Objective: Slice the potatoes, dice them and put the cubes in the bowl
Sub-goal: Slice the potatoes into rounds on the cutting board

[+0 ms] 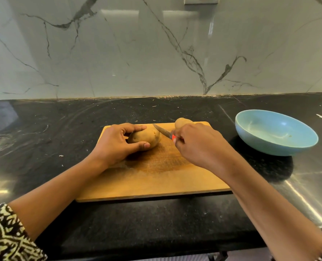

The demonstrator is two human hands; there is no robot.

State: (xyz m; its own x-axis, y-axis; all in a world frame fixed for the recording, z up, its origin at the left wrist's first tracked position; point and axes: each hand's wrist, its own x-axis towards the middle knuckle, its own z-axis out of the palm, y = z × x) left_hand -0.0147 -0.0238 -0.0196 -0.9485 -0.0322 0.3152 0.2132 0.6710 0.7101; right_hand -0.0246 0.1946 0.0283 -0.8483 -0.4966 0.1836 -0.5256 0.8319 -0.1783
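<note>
Left hand (116, 142) grip: thumb and fingers curled round whole potato (145, 136), pinning it to wooden cutting board (156, 181), far-centre; right hand (199, 146) grip closed on small knife (162, 131), orange handle, blade angled far-left, just beside potato's right end; contact unclear. Potato's long axis runs left-right; blade lies at its right, so first slice likely starts there. Second potato (182, 123) behind right hand; blue bowl (275, 132) well right on black bench (62, 129).

Home kitchen. Black stone worktop (43, 132) across mid-frame, veined marble backsplash (118, 53) filling the upper half. Wooden cutting board (156, 178) at centre, blue bowl (275, 146) at right.
</note>
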